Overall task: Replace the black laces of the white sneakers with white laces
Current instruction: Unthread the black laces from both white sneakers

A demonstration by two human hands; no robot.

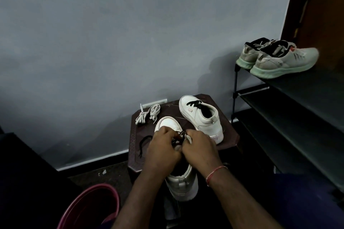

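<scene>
Brown stool [229, 133] by grey wall [130, 33]. Left hand [163, 148], right hand [201, 148] pinch black lace [181, 134] on near sneaker [168, 122], hiding its holes. Second sneaker [202, 115] at 1 o'clock, white laces [149, 113] at 11, bucket [89, 206] at 7.

No legible text, brand, number or sign. Pink tab [189, 110] on side of far white sneaker [202, 117]: too small to read.
</scene>
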